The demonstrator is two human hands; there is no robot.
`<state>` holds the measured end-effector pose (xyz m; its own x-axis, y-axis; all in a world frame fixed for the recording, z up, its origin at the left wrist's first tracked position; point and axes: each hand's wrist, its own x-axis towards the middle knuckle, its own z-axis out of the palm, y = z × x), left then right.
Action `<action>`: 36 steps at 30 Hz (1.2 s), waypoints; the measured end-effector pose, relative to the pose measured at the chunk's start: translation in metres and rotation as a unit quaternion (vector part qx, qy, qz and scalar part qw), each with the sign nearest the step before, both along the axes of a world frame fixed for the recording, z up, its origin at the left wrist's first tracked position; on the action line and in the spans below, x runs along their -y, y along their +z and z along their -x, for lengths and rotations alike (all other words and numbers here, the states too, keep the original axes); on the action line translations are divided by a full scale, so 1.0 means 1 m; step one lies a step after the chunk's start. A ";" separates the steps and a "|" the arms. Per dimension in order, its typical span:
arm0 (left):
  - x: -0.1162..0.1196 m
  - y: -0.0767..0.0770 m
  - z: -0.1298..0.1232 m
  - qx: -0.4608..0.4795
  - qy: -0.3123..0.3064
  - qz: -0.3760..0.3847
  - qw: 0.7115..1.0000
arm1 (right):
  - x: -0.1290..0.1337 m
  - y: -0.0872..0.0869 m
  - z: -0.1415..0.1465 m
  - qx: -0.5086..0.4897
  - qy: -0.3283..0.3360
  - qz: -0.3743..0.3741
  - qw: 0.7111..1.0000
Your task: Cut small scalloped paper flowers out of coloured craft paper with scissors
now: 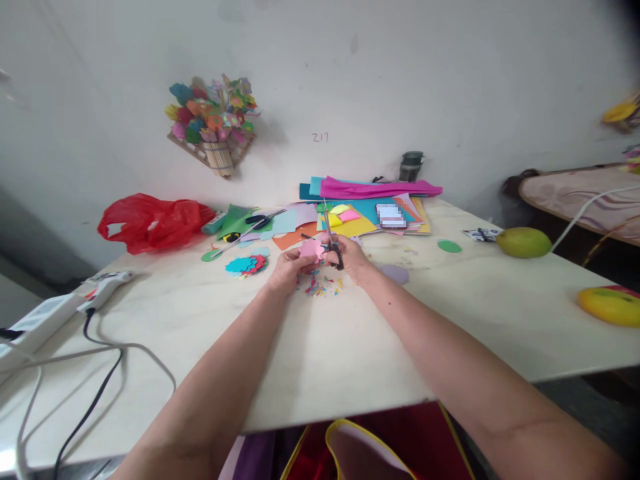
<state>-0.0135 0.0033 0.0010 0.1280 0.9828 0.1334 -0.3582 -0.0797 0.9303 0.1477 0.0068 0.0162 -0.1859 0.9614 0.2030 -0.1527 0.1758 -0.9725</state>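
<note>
My left hand [289, 269] is closed on a pink scalloped paper cutout [311, 250], holding it by its edge over the table. Black-handled scissors [336, 255] are in my right hand [351, 259], their blades pointing away from me beside the pink paper. Whether the blades touch the paper I cannot tell. Below both hands lie tiny paper scraps [320, 285] in several colours. To the left sits a pile of blue and red scalloped paper cutouts [246, 265]. A pale purple paper round [395, 273] lies partly behind my right wrist.
Coloured paper sheets [367, 215] and a second pair of scissors [257, 220] lie at the back. A red plastic bag [155, 223] is at back left, a power strip [43, 323] with cables at left. Yellow-green fruit [524, 242] and yellow fruit [610, 305] stand at right.
</note>
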 end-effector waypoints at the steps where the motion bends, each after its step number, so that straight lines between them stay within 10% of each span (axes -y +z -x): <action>1: 0.000 0.000 0.000 0.006 0.005 -0.001 1.000 | 0.000 0.000 -0.002 0.008 0.005 0.011 1.000; 9: -0.001 0.004 0.003 0.058 0.075 0.020 0.995 | 0.000 0.002 -0.015 -0.021 0.167 0.187 0.968; 17: -0.003 0.003 0.003 0.026 0.068 0.017 0.997 | 0.000 -0.002 -0.010 0.043 0.081 0.109 0.990; 36: 0.002 0.012 -0.006 0.134 0.110 0.052 0.983 | -0.003 -0.007 -0.013 0.120 0.170 0.010 0.978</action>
<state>-0.0080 0.0010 0.0129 -0.1164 0.9927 0.0310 -0.5764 -0.0929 0.8119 0.1612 0.0101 0.0090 -0.5355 0.8389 0.0967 0.0334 0.1355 -0.9902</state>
